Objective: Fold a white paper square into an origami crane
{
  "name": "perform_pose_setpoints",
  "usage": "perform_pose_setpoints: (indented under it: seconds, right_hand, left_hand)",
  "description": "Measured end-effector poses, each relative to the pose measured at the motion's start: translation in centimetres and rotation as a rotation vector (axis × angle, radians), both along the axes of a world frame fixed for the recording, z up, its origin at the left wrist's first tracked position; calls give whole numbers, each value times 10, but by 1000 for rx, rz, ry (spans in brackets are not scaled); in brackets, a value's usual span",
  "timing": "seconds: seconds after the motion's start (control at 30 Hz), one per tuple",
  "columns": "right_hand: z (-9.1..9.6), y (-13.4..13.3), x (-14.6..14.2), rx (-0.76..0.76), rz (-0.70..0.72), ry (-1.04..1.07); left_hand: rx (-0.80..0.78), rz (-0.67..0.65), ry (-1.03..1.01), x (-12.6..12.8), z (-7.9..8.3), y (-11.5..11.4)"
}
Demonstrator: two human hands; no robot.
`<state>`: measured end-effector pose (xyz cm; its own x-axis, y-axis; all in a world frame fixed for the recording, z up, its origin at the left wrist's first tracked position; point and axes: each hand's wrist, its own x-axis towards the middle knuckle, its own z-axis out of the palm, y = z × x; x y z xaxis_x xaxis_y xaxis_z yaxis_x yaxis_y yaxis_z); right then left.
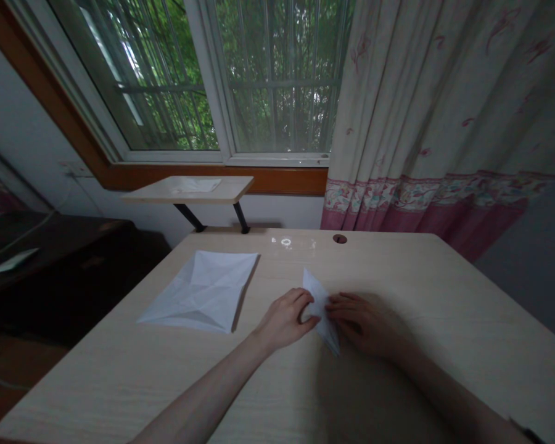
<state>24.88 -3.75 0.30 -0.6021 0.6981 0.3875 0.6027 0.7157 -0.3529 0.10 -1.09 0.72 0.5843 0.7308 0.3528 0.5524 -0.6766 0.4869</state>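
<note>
Folded paper: a folded white paper [321, 311] stands a little tilted on its narrow point, and its shape is long like a kite, with sharp ends at top and bottom and clean straight edges

Place of paper: it is on the right half of the desk, between the two hands, and its lower tip is near or touching the desk surface, I cannot tell exactly

Left hand: the left hand [287, 319] is closed softly, with curved fingers gripping the left side of the folded paper

Right hand: the right hand [363, 324] is a little blurred, its fingers [340, 302] lie on the right side of the paper and hold it together with the left hand

Other paper: a bigger white paper sheet [201, 291] lies flat on the desk to the left of the hands, well apart from them, and it shows many diagonal creases

Desk: a light wood desk [120, 382] has a small round hole [339, 238] near its far edge

Behind: a small wooden shelf [187, 190] with a white paper [197, 185] on it stands beyond the desk, under a window [277, 80], beside a pink and cream curtain [425, 135]

Left side: a dark cabinet [50, 259] has a small pale paper piece [13, 260] on top
</note>
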Motion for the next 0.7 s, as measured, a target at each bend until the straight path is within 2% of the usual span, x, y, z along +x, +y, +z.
perform_pose_setpoints:
  seconds: [0.27, 0.7]
  right_hand:
    - [8, -1, -4, 29, 32, 6]
    - [4, -3, -2, 108, 6, 60]
  left_hand:
    - [-64, -34, -4, 0, -1, 1]
    - [-154, -91, -46, -1, -1, 0]
